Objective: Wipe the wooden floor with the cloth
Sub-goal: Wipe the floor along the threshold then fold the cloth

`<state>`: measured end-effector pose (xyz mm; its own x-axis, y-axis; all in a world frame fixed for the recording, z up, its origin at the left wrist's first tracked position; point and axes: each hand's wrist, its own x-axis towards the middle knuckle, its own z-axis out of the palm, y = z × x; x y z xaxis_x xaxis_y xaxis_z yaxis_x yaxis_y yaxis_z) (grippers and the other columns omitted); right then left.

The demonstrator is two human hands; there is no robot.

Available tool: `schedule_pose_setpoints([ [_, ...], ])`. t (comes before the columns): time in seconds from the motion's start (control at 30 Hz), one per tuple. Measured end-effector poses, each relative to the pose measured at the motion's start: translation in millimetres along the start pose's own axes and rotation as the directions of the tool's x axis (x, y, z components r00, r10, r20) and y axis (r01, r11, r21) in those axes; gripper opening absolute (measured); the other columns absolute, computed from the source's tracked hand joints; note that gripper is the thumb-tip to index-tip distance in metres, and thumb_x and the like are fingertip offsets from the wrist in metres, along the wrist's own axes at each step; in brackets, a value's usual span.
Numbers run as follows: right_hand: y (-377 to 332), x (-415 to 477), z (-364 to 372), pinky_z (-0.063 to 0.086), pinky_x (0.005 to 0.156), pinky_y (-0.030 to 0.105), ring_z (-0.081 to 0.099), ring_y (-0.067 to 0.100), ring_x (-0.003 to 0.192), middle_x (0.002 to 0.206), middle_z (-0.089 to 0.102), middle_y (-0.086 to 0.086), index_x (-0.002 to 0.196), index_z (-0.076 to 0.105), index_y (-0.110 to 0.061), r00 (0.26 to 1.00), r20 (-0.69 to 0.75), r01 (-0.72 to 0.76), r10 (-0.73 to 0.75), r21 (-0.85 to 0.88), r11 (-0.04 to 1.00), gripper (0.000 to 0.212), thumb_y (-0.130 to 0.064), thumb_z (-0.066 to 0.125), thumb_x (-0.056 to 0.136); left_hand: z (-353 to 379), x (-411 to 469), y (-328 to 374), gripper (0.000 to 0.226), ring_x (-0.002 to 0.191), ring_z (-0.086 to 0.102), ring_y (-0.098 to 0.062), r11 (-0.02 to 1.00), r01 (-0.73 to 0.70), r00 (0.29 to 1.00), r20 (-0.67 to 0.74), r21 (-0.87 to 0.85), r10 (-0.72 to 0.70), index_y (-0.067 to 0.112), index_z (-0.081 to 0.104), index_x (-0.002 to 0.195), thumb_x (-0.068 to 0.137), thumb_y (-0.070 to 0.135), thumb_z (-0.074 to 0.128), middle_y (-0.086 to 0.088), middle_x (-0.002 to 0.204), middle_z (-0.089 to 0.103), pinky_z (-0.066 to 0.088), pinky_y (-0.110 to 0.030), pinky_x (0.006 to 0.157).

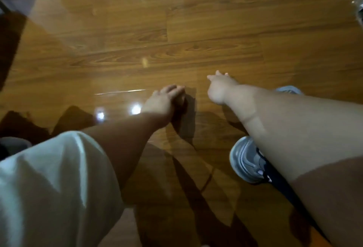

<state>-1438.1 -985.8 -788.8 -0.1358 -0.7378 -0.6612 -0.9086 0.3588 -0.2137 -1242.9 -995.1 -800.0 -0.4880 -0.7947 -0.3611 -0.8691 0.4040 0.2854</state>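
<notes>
The wooden floor (176, 36) of glossy brown planks fills the view, with light glare near the middle. My left hand (165, 99) reaches down over the floor, its fingers loosely together and nothing visible in it. A little right of it, my right hand (218, 87) stretches forward with fingers spread and holds nothing. I cannot make out a cloth in either hand. A pale grey-blue shape (288, 90) shows behind my right forearm; whether it is a cloth or a shoe I cannot tell.
A grey sneaker (245, 160) stands on the floor under my right arm. Dark furniture (9, 46) edges the left side. A shiny object (358, 8) sits at the top right corner. My white sleeve (49, 183) fills the lower left.
</notes>
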Motion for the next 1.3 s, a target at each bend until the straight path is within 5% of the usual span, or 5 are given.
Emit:
schedule_pose_setpoints([
  [0.43, -68.5, 108.4, 29.8, 0.000, 0.117, 0.045, -0.012, 0.021, 0.147, 0.160, -0.015, -0.006, 0.150, 0.004, -0.042, 0.983, -0.185, 0.009, -0.008, 0.006, 1.000, 0.071, -0.012, 0.037, 0.095, -0.9, 43.8, -190.4, 0.067, 0.146, 0.006, -0.032, 0.587, 0.729, 0.575, -0.150, -0.352, -0.804, 0.018, 0.018, 0.152, 0.090, 0.010, 0.043, -0.010, 0.161, 0.005, 0.012, -0.047, 0.117],
  [0.63, -93.3, 105.1, 36.4, 0.002, 0.119, 0.040, -0.009, 0.018, 0.147, 0.160, -0.009, -0.009, 0.151, 0.011, -0.040, 0.990, -0.127, 0.066, -0.062, 0.028, 0.997, 0.063, -0.013, 0.031, 0.098, 27.1, 29.8, -125.7, 0.059, 0.145, -0.006, -0.012, 0.962, -0.266, 0.960, 0.077, -0.058, 0.270, 0.034, 0.016, 0.151, 0.097, 0.017, 0.030, 0.007, 0.160, 0.000, 0.000, -0.036, 0.119],
  [0.77, -113.3, 106.0, 22.9, 0.004, 0.119, 0.040, -0.008, 0.021, 0.148, 0.161, -0.005, -0.006, 0.151, 0.015, -0.037, 0.999, -0.042, 0.032, -0.029, 0.078, 0.996, 0.059, -0.014, 0.029, 0.099, -0.5, 31.7, -184.8, 0.064, 0.147, -0.006, -0.017, 0.978, 0.196, 0.977, 0.075, 0.067, -0.201, 0.035, -0.001, 0.152, 0.100, 0.022, 0.033, 0.005, 0.161, -0.011, -0.001, -0.041, 0.117],
  [1.13, -200.8, 97.4, 42.0, 0.028, 0.113, 0.042, 0.023, 0.027, 0.142, 0.160, 0.006, -0.014, 0.143, 0.025, -0.053, 0.944, -0.196, 0.320, -0.265, 0.352, 0.880, 0.068, -0.047, 0.057, 0.082, -59.7, 74.0, -183.3, 0.015, 0.064, 0.068, -0.016, -0.011, 0.350, 0.818, 0.311, -0.937, -0.485, 0.005, 0.055, 0.111, 0.097, 0.007, 0.050, -0.012, 0.091, 0.065, 0.055, -0.025, 0.054],
  [1.3, -207.2, 129.0, 38.5, 0.030, 0.108, 0.040, 0.027, 0.026, 0.137, 0.159, 0.015, -0.013, 0.139, 0.039, -0.049, 0.886, -0.273, 0.361, -0.374, -0.099, 0.927, 0.049, -0.033, 0.048, 0.093, -73.9, 65.8, -239.2, 0.022, 0.073, 0.060, -0.005, 0.452, 0.488, 0.754, 0.099, -0.746, -0.650, 0.025, 0.061, 0.104, 0.092, 0.017, 0.045, 0.009, 0.084, 0.061, 0.045, -0.018, 0.056],
])
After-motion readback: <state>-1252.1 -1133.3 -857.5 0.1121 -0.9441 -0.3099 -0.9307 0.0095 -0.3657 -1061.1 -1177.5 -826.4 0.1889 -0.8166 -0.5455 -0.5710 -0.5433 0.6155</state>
